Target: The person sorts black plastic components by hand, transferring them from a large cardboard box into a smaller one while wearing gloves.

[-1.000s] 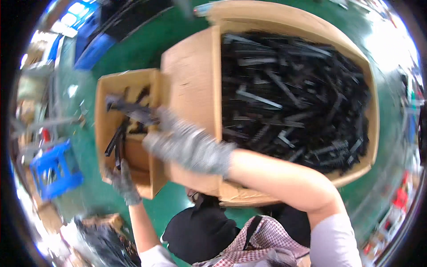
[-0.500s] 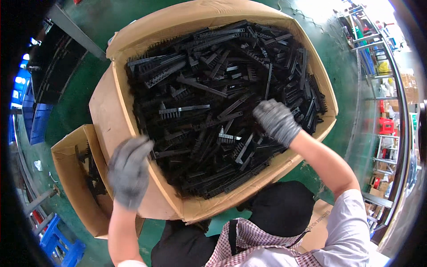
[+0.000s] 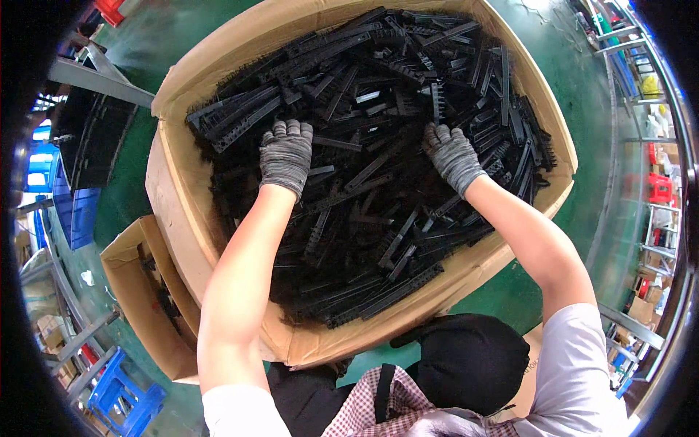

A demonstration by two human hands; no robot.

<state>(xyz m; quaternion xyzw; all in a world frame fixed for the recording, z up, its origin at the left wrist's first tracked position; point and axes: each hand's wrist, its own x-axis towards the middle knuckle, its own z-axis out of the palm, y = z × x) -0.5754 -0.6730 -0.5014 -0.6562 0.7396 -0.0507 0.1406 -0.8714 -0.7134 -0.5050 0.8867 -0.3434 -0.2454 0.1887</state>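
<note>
A large cardboard box (image 3: 175, 167) is heaped with black toothed plastic strips (image 3: 364, 182), comb-like and lying in all directions. My left hand (image 3: 286, 156), in a grey knitted glove, is over the left part of the heap. Its fingers curl down among the strips, and what lies under the fingertips is hidden. Further right, my gloved right hand (image 3: 453, 156) has its fingers closed at the near end of a toothed black strip (image 3: 437, 102) that points away from me.
A smaller cardboard box (image 3: 135, 291) with some black pieces inside stands against the large box's left side. A blue stool (image 3: 124, 397) is at the lower left. Metal racks with goods (image 3: 655, 189) line the right, and a metal frame (image 3: 102, 80) stands at the upper left.
My left hand has moved from the box's left edge inward and away from me, onto the heap. The right hand now meets a toothed strip's near end. The view has shifted slightly.
</note>
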